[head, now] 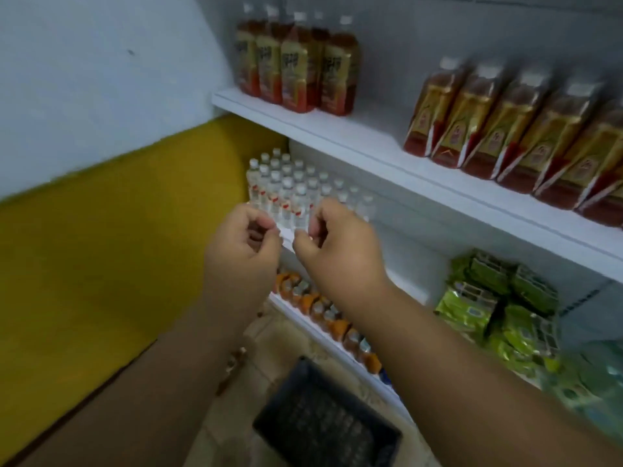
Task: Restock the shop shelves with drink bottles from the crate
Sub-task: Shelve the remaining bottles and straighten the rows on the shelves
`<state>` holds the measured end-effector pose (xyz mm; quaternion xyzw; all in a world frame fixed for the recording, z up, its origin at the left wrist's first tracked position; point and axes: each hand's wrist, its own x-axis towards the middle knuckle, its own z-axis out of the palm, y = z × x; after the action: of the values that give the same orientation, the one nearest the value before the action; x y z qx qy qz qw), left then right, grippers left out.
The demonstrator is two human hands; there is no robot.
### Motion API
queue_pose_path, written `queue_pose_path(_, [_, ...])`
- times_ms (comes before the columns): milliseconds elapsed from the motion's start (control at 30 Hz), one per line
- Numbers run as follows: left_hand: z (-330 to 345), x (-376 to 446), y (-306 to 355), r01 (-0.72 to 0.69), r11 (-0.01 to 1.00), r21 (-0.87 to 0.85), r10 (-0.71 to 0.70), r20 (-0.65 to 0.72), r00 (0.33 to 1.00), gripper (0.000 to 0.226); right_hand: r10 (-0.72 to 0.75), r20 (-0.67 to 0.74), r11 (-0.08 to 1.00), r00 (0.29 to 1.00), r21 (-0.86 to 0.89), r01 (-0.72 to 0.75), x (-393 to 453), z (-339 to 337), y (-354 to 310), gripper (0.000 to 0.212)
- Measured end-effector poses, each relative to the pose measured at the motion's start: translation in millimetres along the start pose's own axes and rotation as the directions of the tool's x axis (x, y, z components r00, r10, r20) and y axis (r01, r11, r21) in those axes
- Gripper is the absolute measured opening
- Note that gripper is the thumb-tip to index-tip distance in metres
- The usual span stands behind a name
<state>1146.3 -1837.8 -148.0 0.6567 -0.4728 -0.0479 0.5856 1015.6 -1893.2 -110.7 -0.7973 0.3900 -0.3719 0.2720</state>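
Two hands at the water shelf, crate on the floor below.

The left hand point(244, 246) and right hand point(332, 246) hang side by side in front of the clear bottles point(286, 190) on the middle shelf point(397, 274). Both have curled fingers, and I see nothing held in them; the picture is blurry, so I cannot tell if they touch a bottle. The black crate point(323, 423) sits on the floor under the arms, and I cannot tell if any bottles are in it. The bottles stand very close together near the shelf edge. A bump from a hand could tip the front ones, and they could fall down onto the orange bottles point(323, 308) or into the crate.
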Motion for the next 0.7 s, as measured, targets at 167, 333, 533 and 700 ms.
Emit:
queue_pose_path(167, [-87, -45, -15, 0.088, 0.980, 0.181, -0.063, -0.144, 0.988, 0.004, -0.126, 0.276, 0.990, 0.953, 0.096, 0.103, -32, 58, -44, 0.020])
queue_pose_path(333, [-131, -100, -25, 0.149, 0.955, 0.257, -0.093, -0.219, 0.971, 0.018, -0.223, 0.384, 0.965, 0.896, 0.217, 0.147, -70, 96, -58, 0.028])
queue_pose_path(533, [-158, -134, -52, 0.240, 0.919, 0.312, -0.201, -0.153, 0.968, 0.019, -0.101, 0.504, 0.988, 0.858, 0.154, 0.026, -108, 134, -54, 0.030])
queue_pose_path(700, [-189, -113, -98, 0.265, 0.912, 0.312, -0.240, -0.116, 0.964, 0.018, -0.042, 0.472, 0.988, 0.881, 0.153, -0.035, -82, 188, -70, 0.020])
